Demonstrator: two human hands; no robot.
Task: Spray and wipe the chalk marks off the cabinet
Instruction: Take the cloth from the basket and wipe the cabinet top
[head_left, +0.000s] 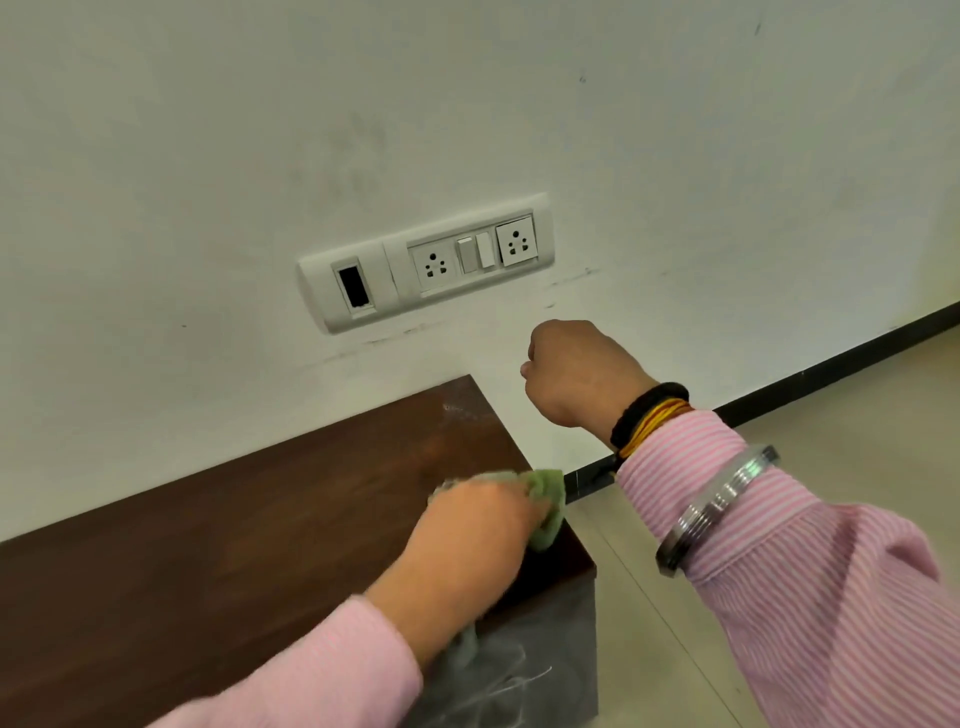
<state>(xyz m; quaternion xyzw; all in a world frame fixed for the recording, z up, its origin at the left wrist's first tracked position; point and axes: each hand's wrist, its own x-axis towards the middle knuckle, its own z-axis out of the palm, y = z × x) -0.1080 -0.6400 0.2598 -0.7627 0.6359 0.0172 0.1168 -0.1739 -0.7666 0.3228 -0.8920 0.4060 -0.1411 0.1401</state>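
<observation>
Looking forward and down from head height, tilted, close over the cabinet (270, 519) corner, facing the white wall (208, 130) and switch plate (426, 262); single view only.

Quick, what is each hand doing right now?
Left hand: pressing a green cloth onto the cabinet top.
Right hand: closed in a fist in the air; whether it holds anything cannot be told.

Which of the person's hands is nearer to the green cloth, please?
The left. The left hand presses on the green cloth at the cabinet top's right end; the right hand, fisted, is raised above it near the wall.
</observation>
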